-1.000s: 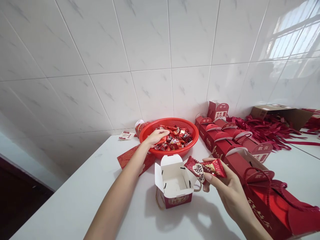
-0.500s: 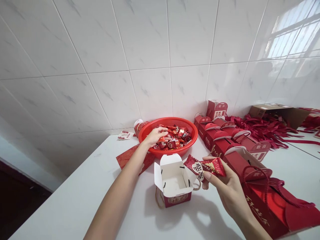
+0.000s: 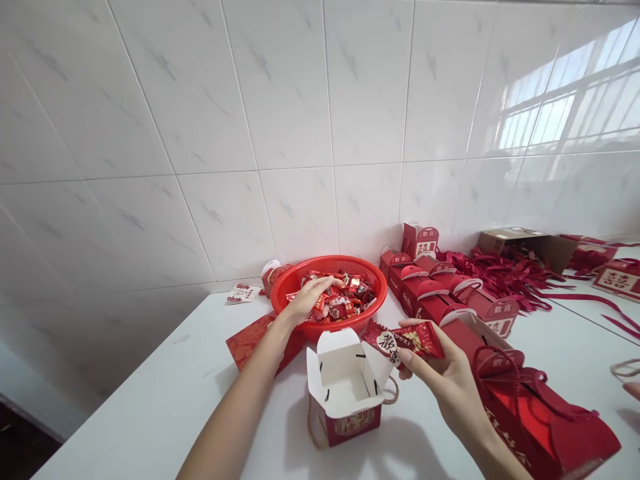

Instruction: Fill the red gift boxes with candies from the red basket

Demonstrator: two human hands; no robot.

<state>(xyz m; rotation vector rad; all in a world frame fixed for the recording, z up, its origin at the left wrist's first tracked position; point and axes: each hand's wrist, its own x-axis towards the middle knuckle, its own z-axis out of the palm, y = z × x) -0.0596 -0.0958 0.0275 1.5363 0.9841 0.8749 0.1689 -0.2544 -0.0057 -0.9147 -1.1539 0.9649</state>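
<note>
My left hand (image 3: 314,298) is in the red plastic basket (image 3: 299,327), its fingers stretched over a heap of wrapped candies (image 3: 355,293); the undersides of the fingers are hidden. My right hand (image 3: 445,363) pinches red wrapped candies (image 3: 400,342), seemingly two side by side, between thumb and fingers. They are just above the right flap of a small red gift box (image 3: 353,425). That box stands upright in front of the basket, its white flaps spread and its white inside bare, with rope handles hanging at its sides.
Several red gift boxes (image 3: 435,300) stand in rows on the right. Behind them lie dark red ribbons (image 3: 493,273) and a cardboard box (image 3: 553,250). A flat red packet (image 3: 250,340) and a printed card (image 3: 243,293) lie left. Another person's hand (image 3: 634,390) shows at the right edge.
My left hand has reached slightly deeper and to the right among the candies. My right hand still holds its candies. The view has tilted up and shifted right, bringing another person's hand into sight.
</note>
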